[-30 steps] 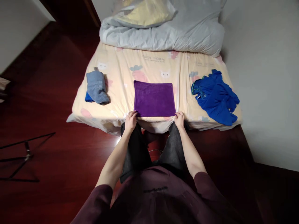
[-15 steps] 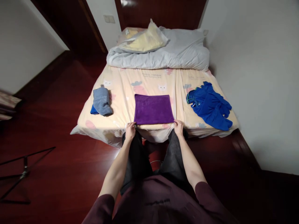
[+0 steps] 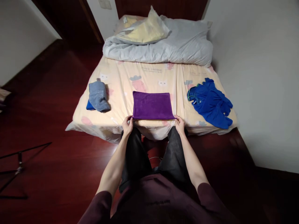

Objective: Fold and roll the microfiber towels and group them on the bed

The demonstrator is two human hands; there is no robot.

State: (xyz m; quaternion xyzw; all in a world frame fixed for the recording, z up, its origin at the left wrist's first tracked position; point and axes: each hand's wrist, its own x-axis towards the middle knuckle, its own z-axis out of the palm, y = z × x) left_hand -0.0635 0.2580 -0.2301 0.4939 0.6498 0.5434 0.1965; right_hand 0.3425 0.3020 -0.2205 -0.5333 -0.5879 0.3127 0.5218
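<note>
The purple towel [image 3: 151,105] lies flat on the bed [image 3: 121,77], directly ahead of the person and on the far side of both hands. Its long axis, as seen, runs from left to right, roughly parallel to the near edge of the bed and across the line of the forearms. Its near edge lies close to the bed's edge. Neither hand is clearly nearer to it: each is at its own near corner.

The left hand [image 3: 127,125] is closed to a narrow pinch, thumb and fingers together on the near left corner. The right hand [image 3: 179,125] pinches the near right corner in the same manner. Both corners are drawn out to points towards the fingers, and the near edge between them appears taut and slightly gathered. The exact finger placement is too small to verify. The far edge is untouched and rests on the bed; the far left corner appears slightly peaked.

Well apart on the left, a grey-blue towel [image 3: 97,96] lies folded, partly covering a blue cloth [image 3: 89,106]. Well apart on the right, a blue garment [image 3: 211,102] with green trim lies crumpled. Neither hand touches these items.
</note>
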